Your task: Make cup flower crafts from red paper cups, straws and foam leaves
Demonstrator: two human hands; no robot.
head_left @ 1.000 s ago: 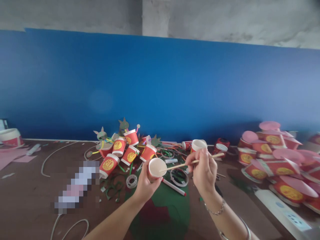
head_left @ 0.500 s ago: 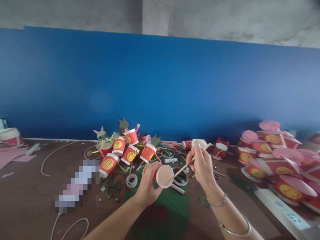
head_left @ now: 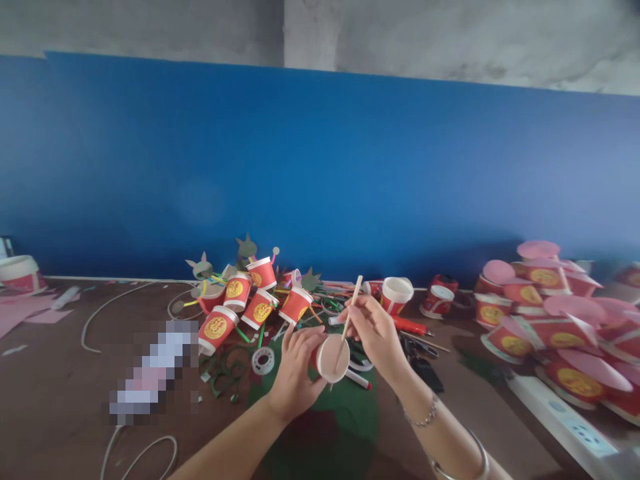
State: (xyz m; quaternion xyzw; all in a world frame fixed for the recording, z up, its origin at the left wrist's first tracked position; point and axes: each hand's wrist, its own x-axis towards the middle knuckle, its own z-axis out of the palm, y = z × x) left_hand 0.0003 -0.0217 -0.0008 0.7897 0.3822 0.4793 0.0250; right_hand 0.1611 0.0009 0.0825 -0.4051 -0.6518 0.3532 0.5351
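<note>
In the head view my left hand (head_left: 299, 368) is wrapped round a red paper cup (head_left: 327, 357), its pale open mouth tilted toward me. My right hand (head_left: 373, 333) pinches a wooden chopstick (head_left: 354, 300) that slants down into the cup. A thin bit shows just below the cup's rim; whether it is the stick's end poking through I cannot tell. Under the hands lies a dark green round mat (head_left: 345, 427). A white marker with a red cap (head_left: 359, 380) and a white tape roll (head_left: 263, 361) lie close by.
Red cups with animal-shaped paper heads (head_left: 217, 330) are heaped behind my left hand. Another red cup (head_left: 397, 292) stands behind my right hand, near a red-handled tool (head_left: 413, 325). At right are cups with pink discs (head_left: 575, 373) and a power strip (head_left: 560, 413). A blue panel (head_left: 320, 167) rises behind.
My right hand has moved left and nearer the cup, and the chopstick has swung from a shallow slant to steep. My left hand still holds the cup, shifted slightly right.
</note>
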